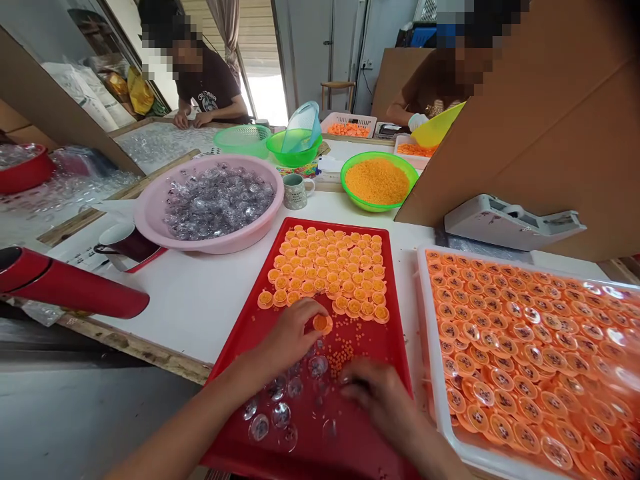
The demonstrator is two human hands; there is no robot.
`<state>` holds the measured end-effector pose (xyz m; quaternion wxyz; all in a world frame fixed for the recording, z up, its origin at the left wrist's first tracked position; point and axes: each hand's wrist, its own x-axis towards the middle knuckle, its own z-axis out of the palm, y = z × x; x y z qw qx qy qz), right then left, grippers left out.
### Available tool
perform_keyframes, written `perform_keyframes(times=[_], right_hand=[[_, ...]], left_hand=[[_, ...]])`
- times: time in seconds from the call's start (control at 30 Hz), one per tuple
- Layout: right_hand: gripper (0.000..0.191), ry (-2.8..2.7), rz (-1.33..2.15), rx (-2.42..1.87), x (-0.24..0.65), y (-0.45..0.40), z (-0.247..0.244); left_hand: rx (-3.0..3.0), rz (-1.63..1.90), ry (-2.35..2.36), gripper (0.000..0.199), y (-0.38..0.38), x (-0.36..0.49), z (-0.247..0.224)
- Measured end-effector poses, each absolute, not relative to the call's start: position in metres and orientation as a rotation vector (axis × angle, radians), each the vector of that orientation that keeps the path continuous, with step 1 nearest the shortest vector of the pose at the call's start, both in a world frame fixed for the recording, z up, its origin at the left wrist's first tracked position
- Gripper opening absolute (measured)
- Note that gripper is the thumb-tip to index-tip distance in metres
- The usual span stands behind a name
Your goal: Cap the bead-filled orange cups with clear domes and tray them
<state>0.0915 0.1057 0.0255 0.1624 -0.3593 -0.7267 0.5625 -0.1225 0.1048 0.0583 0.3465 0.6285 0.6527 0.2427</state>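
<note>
Red tray (360, 457): orange discs (322, 273), clear domes (281, 415) | green bowl (371, 207): orange pellets (379, 180)

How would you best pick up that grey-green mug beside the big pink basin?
Probably by its handle, coming from the right. The mug stands upright with the handle sticking out that way, while the pink basin crowds its left side. I'd keep it level, since whether it holds anything can't be told.

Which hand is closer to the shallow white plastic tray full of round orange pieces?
The right. The right hand is over the red rectangular tray, left of the white tray; the left hand is farther left, holding a small round orange piece.
</note>
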Motion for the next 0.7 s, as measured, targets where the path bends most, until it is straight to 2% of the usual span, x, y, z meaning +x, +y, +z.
perform_keyframes(times=[0.07,0.3,0.47,0.7], right_hand=[[0.005,-1.808,1.693,-1.066,0.098,0.117,0.03],[0.021,-1.258,1.952,-1.052,0.095,0.123,0.044],[0.025,-1.121,1.928,-1.129,0.085,0.103,0.041],[0.03,-1.058,1.92,-1.169,0.087,0.102,0.037]], left_hand=[[1.584,0.678,1.625,0.021,0.091,-0.119,0.066],[1.282,0.953,1.606,0.028,0.063,-0.096,0.065],[1.166,1.025,1.637,0.009,0.061,-0.083,0.058],[1.053,1.016,1.477,0.03,0.057,-0.076,0.058]])
